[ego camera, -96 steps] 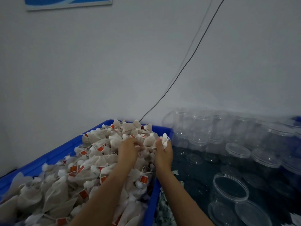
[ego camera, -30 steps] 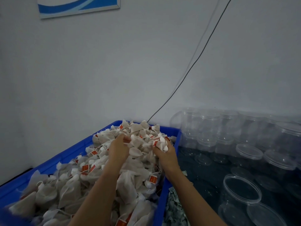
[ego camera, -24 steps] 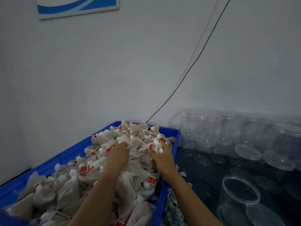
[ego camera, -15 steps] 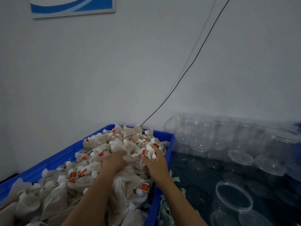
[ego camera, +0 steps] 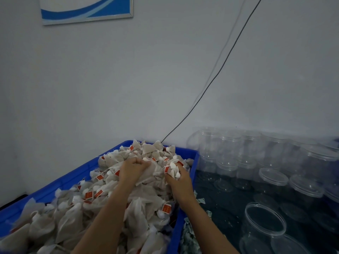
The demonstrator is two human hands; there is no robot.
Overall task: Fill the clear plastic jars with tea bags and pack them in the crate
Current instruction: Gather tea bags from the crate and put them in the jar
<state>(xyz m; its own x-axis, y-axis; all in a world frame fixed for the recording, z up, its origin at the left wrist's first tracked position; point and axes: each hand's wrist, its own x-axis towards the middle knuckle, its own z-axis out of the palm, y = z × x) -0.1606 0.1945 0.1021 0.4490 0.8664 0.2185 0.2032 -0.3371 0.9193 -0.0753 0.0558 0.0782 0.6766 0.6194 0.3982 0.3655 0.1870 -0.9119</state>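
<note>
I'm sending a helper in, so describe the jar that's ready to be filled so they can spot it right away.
Start at the blue bin heaped with tea bags and look right, across the dark surface crowded with clear jars. The open jar stands nearest the camera, at the lower right. It alone shows an open round mouth; the jars behind it are lidded or stacked.

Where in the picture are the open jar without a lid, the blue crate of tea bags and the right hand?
open jar point(ego camera: 265, 219): head view, on its near rim.
blue crate point(ego camera: 194, 156): head view, on its far right corner rim.
right hand point(ego camera: 180, 182): head view, on its back, gripping tea bags.
</note>
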